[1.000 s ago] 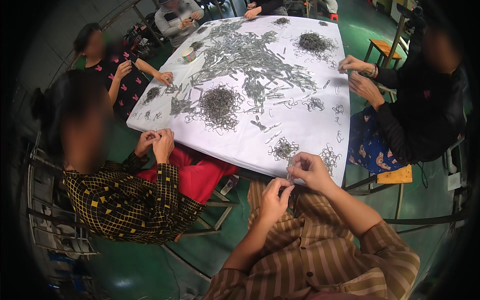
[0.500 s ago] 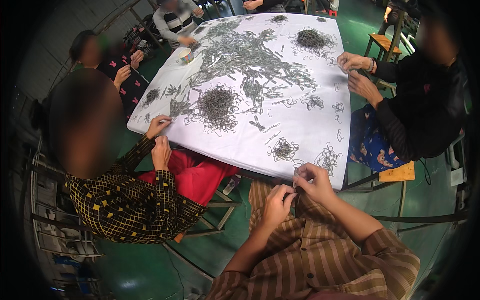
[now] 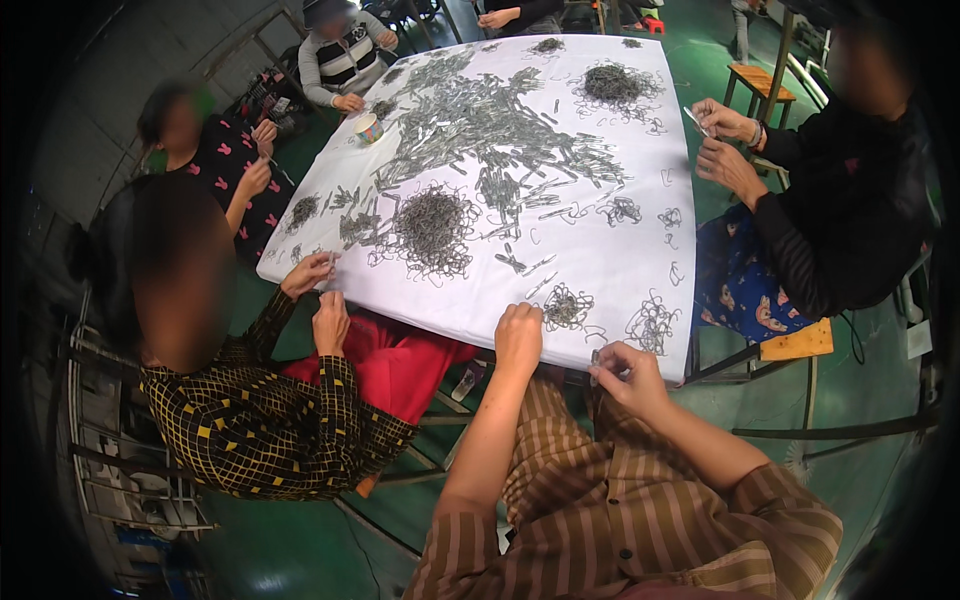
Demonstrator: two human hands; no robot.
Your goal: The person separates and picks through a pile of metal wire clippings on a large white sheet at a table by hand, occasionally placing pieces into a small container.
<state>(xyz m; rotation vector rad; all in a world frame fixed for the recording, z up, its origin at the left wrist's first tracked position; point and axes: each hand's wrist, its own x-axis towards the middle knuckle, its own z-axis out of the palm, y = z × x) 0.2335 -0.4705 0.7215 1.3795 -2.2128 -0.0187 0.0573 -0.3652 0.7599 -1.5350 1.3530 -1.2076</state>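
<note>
My left hand [image 3: 519, 340] rests on the table's near edge, fingers curled together, beside a small pile of bent dark wire hooks [image 3: 567, 306]. Whatever its fingertips may hold is hidden behind the hand. My right hand [image 3: 630, 378] is at the same edge, thumb and forefinger pinching a small dark-grey piece [image 3: 595, 357] whose kind is too small to tell. A looser pile of wire hooks [image 3: 652, 325] lies just beyond my right hand. A few slim grey strips [image 3: 512, 260] lie farther out from my left hand.
On the white-covered table [image 3: 400, 300] lie a wide spread of grey strips [image 3: 470, 110], a large hook pile [image 3: 432, 228], another far pile [image 3: 612, 84] and a paper cup [image 3: 368, 129]. Co-workers sit around it; one person's hands [image 3: 325, 300] work at my left, another's [image 3: 728, 150] at right.
My left hand has moved away from my right hand, left and forward onto the table edge by the small pile. My right hand stays nearly in place with its small piece.
</note>
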